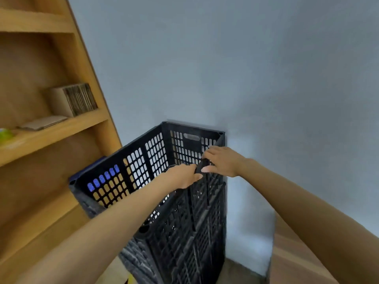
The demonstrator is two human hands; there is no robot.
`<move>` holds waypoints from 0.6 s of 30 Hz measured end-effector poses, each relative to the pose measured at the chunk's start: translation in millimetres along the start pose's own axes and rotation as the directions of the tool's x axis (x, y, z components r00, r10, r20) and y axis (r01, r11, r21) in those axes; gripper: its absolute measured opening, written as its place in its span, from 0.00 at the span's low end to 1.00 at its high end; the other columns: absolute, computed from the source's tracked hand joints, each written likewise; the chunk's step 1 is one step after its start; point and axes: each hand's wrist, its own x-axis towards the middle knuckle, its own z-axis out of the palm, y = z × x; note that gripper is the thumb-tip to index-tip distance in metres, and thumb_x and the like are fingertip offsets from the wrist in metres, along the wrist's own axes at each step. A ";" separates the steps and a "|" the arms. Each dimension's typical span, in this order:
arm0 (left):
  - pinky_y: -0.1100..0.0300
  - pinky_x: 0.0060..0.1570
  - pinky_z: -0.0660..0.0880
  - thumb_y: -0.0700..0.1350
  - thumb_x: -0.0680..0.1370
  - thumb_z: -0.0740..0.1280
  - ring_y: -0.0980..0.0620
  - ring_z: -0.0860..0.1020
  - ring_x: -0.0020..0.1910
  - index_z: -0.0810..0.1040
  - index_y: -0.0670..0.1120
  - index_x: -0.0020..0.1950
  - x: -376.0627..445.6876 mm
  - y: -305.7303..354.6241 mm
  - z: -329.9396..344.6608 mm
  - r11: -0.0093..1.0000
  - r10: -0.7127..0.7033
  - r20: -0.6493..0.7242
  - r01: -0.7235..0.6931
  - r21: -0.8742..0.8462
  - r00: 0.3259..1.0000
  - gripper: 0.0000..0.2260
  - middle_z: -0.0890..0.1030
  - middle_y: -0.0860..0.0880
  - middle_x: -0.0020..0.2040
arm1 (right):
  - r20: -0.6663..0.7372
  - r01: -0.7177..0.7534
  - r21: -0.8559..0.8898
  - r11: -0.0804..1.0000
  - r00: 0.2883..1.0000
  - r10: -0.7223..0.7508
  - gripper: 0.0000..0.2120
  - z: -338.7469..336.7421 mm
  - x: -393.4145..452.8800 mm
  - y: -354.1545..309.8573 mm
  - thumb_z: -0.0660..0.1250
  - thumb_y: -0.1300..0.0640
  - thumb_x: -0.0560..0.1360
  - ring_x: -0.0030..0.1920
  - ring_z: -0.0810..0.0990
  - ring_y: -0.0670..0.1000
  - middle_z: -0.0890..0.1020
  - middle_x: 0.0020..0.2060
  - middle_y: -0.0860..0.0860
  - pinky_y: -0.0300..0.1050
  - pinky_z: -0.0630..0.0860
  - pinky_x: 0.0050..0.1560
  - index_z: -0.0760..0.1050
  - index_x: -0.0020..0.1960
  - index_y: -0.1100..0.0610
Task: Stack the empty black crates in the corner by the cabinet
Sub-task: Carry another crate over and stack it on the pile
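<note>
A stack of black slotted crates [184, 232] stands in the corner between the wooden cabinet [51, 140] and the pale wall. The top crate [143, 158] is empty and sits nested in the ones below. Both hands meet at its near right rim. My left hand [182, 176] reaches across the rim with its fingers curled on the edge. My right hand [221, 160] grips the same rim from the right, thumb below and fingers over the top. A blue crate edge [96, 163] shows behind the stack on the left.
The cabinet shelves hold a bundle of folded cardboard [75, 99], a flat cardboard sheet [44, 123] and a green object [5, 135]. The grey wall [246, 78] is right behind the stack. Wood floor [297, 253] shows at the lower right.
</note>
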 end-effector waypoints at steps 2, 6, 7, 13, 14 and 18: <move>0.50 0.42 0.76 0.54 0.85 0.51 0.39 0.79 0.51 0.65 0.44 0.70 -23.3 9.4 12.4 0.991 -0.081 -0.090 0.090 0.101 0.993 0.19 0.78 0.41 0.55 | 0.006 0.028 -0.011 1.000 1.000 -0.028 0.50 -2.1 9.9 2.9 0.35 0.22 0.63 0.73 0.64 0.56 0.72 0.67 0.55 0.55 0.63 0.70 0.68 0.65 0.56; 0.57 0.26 0.63 0.52 0.85 0.50 0.42 0.81 0.44 0.50 0.46 0.80 -62.3 21.0 32.7 0.929 -0.169 -0.235 0.234 0.285 0.957 0.24 0.81 0.43 0.52 | 0.051 0.068 -0.001 0.998 0.996 -0.068 0.40 -6.8 25.7 3.4 0.41 0.21 0.62 0.44 0.73 0.53 0.73 0.36 0.46 0.53 0.67 0.64 0.67 0.49 0.54; 0.57 0.28 0.64 0.52 0.85 0.50 0.43 0.80 0.41 0.47 0.46 0.80 -67.9 22.3 39.5 0.920 -0.195 -0.254 0.266 0.288 0.947 0.25 0.81 0.44 0.51 | 0.044 0.087 -0.012 0.996 0.995 -0.086 0.37 -4.1 29.7 5.9 0.43 0.21 0.64 0.42 0.71 0.52 0.70 0.33 0.44 0.52 0.68 0.62 0.67 0.47 0.52; 0.56 0.26 0.63 0.59 0.84 0.47 0.44 0.81 0.40 0.56 0.46 0.75 -87.0 23.2 72.0 0.916 -0.249 -0.450 0.359 0.178 0.858 0.25 0.81 0.46 0.50 | -0.076 0.154 0.030 0.988 0.986 -0.151 0.43 20.4 36.4 17.1 0.35 0.19 0.62 0.46 0.68 0.50 0.70 0.42 0.48 0.47 0.69 0.49 0.67 0.47 0.54; 0.56 0.24 0.61 0.59 0.84 0.46 0.45 0.80 0.37 0.57 0.46 0.75 -87.3 21.8 72.4 0.916 -0.237 -0.470 0.357 0.183 0.850 0.24 0.80 0.47 0.46 | -0.097 0.156 0.024 0.987 0.983 -0.153 0.43 22.4 35.8 16.9 0.34 0.19 0.62 0.46 0.67 0.49 0.69 0.42 0.47 0.47 0.69 0.50 0.66 0.47 0.53; 0.58 0.22 0.62 0.58 0.84 0.47 0.47 0.78 0.31 0.59 0.45 0.72 -89.2 12.8 71.8 0.913 -0.187 -0.486 0.333 0.235 0.854 0.22 0.79 0.49 0.40 | -0.147 0.158 -0.005 0.987 0.977 -0.157 0.47 28.6 36.2 16.7 0.34 0.20 0.64 0.47 0.67 0.49 0.68 0.42 0.47 0.48 0.71 0.51 0.71 0.52 0.56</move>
